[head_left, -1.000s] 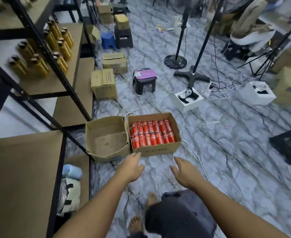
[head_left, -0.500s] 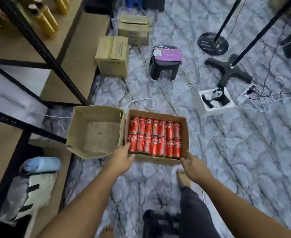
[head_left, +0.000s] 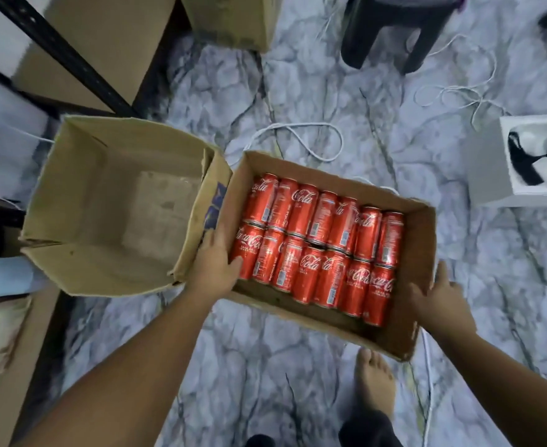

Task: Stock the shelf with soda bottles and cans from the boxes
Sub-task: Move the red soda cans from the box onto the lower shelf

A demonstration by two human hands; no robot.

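Moved in since half a second back: both hands on the can box [head_left: 422,253], which sits on the floor.
Left hand [head_left: 214,262] clamped over left wall, thumb against cans [head_left: 317,246]; right hand [head_left: 440,295] flat on right wall, fingers straight. Probably heavy, cardboard soft: grip low. Empty box [head_left: 72,175] close left, foot [head_left: 375,382] near; open floor right.

Grey marbled floor [head_left: 298,75]. White cable [head_left: 304,124] looped on it. Black stool [head_left: 394,14] at top. White box [head_left: 488,162] at right edge, black item [head_left: 523,159] inside.
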